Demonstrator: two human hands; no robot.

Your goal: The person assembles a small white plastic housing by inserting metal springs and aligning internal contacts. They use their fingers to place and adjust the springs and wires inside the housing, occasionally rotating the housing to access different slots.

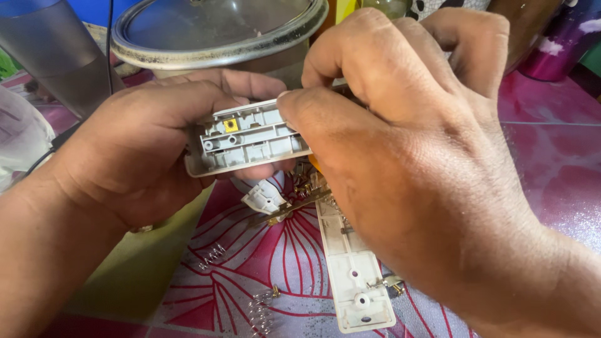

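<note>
Both hands up close over the table, little free room between them.

Left hand (134,147): curled shut around the left end of a grey-white plastic housing half (247,138), fingers behind it, thumb along the top. The housing is held off the table, ribbed inner side facing up, a small yellow square part (231,124) seated near its upper edge.

Right hand (407,125): thumb pressed onto the housing's right end, fingers bent over the far side. It grips the same piece and hides that end entirely; what lies under the palm cannot be told.

Below the hands, on a pink-and-white patterned tablecloth (557,175): a long white plastic cover (354,275) lying flat, running toward the near edge, its upper end tucked under the right hand. A small white plastic piece (266,197) just beside it, with a brass contact strip (288,211) across. Loose coil springs (211,256), another spring (260,313) nearer the bottom edge.

Crowding behind: a pot with a glass lid (219,31) just behind the knuckles, a grey tumbler (59,56) at far left, a purple container (563,37) at far right. Open cloth only to the right of the right wrist.
</note>
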